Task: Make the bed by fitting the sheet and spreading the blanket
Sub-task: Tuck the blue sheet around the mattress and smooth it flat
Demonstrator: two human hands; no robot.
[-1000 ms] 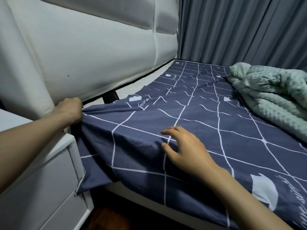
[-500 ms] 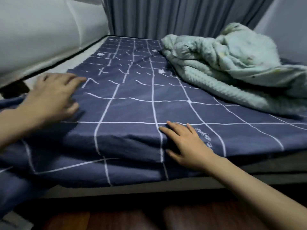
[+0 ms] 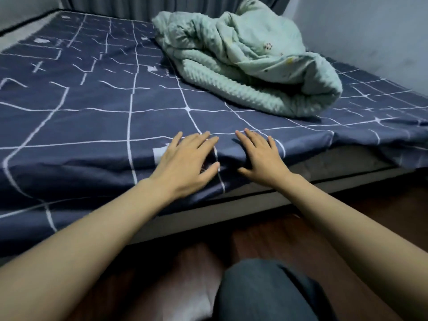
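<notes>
1. Navy sheet (image 3: 92, 121) with thin white grid lines covers most of the bed, draped over the near edge on the left. Further right the hem sits higher, so the grey mattress (image 3: 324, 163) side shows under it.
2. Dark wood floor (image 3: 289, 230) runs along the bottom, under the bed's pale base.
3. Mint green blanket (image 3: 250, 63) is bunched in a rumpled heap on top of the sheet, toward the far right of the bed, bumpy dotted side rolled under and a smoother printed side on top. Not spread out at all.
4. Grey curtain (image 3: 196, 5) hangs behind the bed, pale wall (image 3: 370, 31) on the right.
5. Person's knee (image 3: 266, 293) in grey-blue fabric pokes in at the bottom middle.
6. Left hand (image 3: 185, 163) lies flat on the sheet right at the near edge, fingers straight and spread, thumb out to the side, gripping nothing.
7. Right hand (image 3: 261, 156) is just beside it, same deal: flat, fingers extended, pressing the sheet where it folds over the mattress edge. A little ridge of fabric sits between the two hands.
</notes>
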